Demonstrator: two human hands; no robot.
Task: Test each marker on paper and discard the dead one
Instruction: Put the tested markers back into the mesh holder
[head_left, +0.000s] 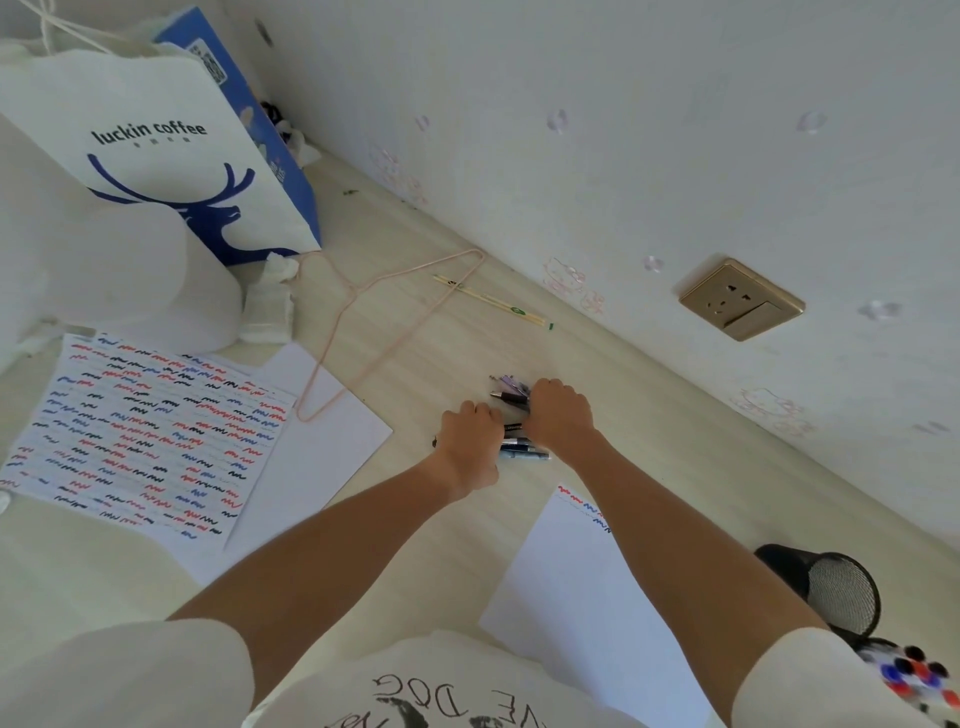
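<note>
A pale wood-grain worktop (415, 332) ran along a white wall fitted with a gold socket (742, 300). At its middle, a cluster of markers (519, 441) was gathered between the left hand (470, 441) and the right hand (558, 413), both curled around it. A sheet covered in red, blue and black squiggles (145, 436) was laid at the left, another sheet (582, 597) near the body. "luckin coffee" was printed on a white bag (150, 150); a black mesh cup (836, 592) was tipped at the right.
</note>
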